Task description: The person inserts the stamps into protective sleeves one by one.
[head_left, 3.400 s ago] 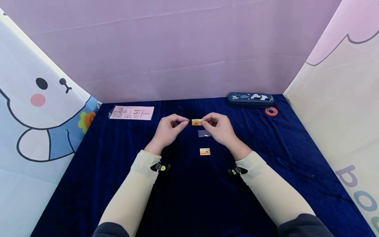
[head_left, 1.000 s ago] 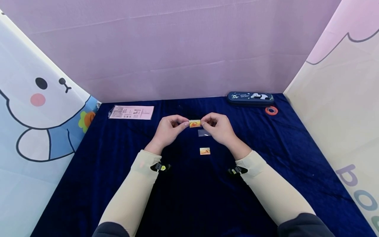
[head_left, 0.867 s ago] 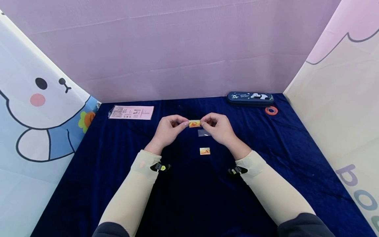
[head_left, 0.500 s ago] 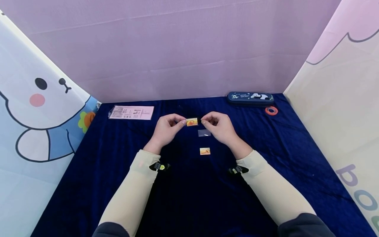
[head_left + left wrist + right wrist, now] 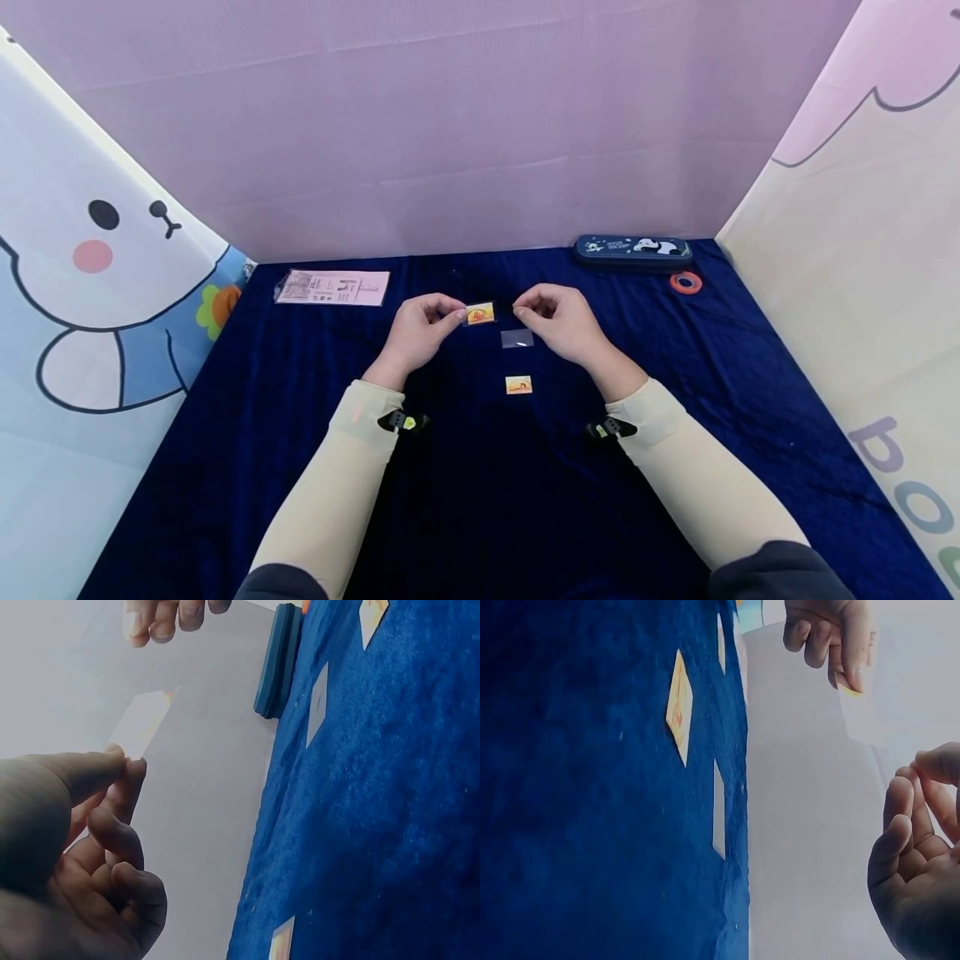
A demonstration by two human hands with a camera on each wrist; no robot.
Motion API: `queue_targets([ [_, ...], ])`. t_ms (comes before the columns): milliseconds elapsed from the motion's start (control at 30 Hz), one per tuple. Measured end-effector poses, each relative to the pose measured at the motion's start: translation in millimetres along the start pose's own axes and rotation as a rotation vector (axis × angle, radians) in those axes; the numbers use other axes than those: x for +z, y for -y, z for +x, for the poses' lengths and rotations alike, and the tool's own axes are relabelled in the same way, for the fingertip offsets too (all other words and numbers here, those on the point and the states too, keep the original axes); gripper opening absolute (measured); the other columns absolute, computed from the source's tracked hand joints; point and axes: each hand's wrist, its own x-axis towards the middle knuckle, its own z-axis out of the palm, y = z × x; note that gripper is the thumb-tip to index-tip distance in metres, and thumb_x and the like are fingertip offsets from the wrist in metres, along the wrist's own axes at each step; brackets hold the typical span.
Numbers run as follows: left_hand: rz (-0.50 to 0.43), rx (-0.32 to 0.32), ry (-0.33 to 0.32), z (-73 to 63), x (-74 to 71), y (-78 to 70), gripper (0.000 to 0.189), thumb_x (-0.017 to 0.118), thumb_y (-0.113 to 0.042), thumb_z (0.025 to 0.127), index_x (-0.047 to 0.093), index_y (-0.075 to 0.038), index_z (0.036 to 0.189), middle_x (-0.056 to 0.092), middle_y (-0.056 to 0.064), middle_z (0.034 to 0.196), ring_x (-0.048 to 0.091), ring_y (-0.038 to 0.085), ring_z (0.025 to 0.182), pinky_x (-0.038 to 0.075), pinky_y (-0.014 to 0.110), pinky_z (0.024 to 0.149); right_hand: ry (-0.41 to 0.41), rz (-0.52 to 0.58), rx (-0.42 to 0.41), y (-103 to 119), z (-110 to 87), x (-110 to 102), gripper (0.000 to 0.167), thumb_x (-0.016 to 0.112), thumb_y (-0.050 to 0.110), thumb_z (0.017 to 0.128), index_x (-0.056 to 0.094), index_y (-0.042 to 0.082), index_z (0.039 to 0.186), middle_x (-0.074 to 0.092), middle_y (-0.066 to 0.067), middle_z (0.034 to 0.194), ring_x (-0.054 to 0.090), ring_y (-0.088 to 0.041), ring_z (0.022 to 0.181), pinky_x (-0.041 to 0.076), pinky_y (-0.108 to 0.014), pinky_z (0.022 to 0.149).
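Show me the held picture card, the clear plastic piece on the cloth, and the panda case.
Picture card (image 5: 481,313): head view, middle of its printed face.
Clear plastic piece (image 5: 517,338): head view, its middle.
Panda case (image 5: 633,250): head view, its printed top.

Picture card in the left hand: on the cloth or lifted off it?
Lifted off: the left wrist view shows the left hand pinching the picture card at one edge, apart from the blue cloth.

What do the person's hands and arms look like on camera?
The left hand and right hand are ungloved. Cream sleeves cover both forearms, with dark navy fabric nearer the elbows. A small black device with a yellow-green marking shows at each wrist.
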Motion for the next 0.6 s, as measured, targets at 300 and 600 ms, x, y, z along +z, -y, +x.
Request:
queue_targets([
  [300,0.020,-0.073,0.030,0.9,-2.2,12.0,0.012,0.074,-0.028,0.101,0.080,-0.018,0.106,0.077,0.007,0.095,0.055,0.020,0.063,0.049,0.031,0.056,0.073,-0.083,0.028,-9,-11.2,-10,0.006,0.076,0.022,0.099,0.078,0.018,0.102,0.071,0.002,0.089,0.061,-0.020,0.074,0.049,-0.035,0.062],
  [600,0.007,-0.129,0.062,2.9,-1.8,20.9,0.010,0.075,-0.023,0.100,0.080,-0.017,0.107,0.078,-0.001,0.095,0.063,0.023,0.074,0.056,0.034,0.059,0.155,-0.139,0.060,-17,-28.2,-18,0.006,0.077,0.018,0.098,0.078,0.016,0.103,0.069,0.003,0.094,0.061,-0.020,0.073,0.050,-0.034,0.061],
])
